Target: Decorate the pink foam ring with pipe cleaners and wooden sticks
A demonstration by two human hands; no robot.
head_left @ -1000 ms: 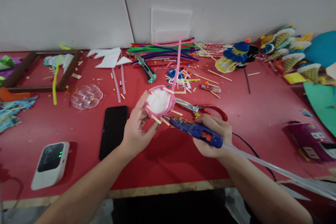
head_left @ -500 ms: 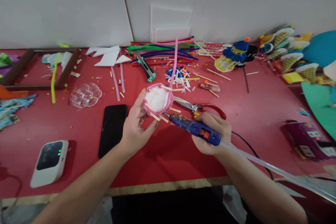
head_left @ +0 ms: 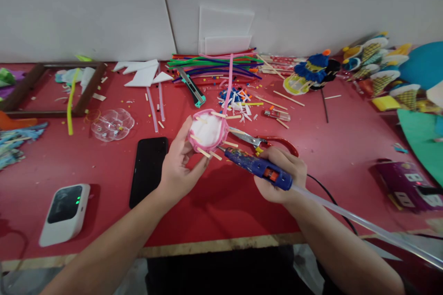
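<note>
Closed round the left side of a small round craft piece [head_left: 208, 130], my left hand [head_left: 180, 166] holds it above the table. The piece has a white middle, a pink fuzzy rim and several short wooden sticks jutting out; a long pink pipe cleaner [head_left: 230, 84] rises from its upper right edge. My right hand [head_left: 282, 173] is wrapped around a blue glue gun [head_left: 258, 166], a long clear glue stick [head_left: 360, 227] trailing from its back. The nozzle is close to the lower right rim, by the sticks; whether it touches, I cannot tell. Red-handled scissors [head_left: 249, 138] lie just behind.
On the red table [head_left: 221, 214] lie a black phone [head_left: 148, 170], a white device with a screen [head_left: 65, 214], a utility knife [head_left: 192, 87], a pile of pipe cleaners [head_left: 211, 68] and cut bits [head_left: 238, 101]. A blue-topped figure [head_left: 311, 70] stands back right; a purple power strip [head_left: 404, 184] lies right.
The glue gun and my right hand have shifted slightly to the right, drawing the nozzle a little away from the rim. My left hand and the craft piece are nearly still.
</note>
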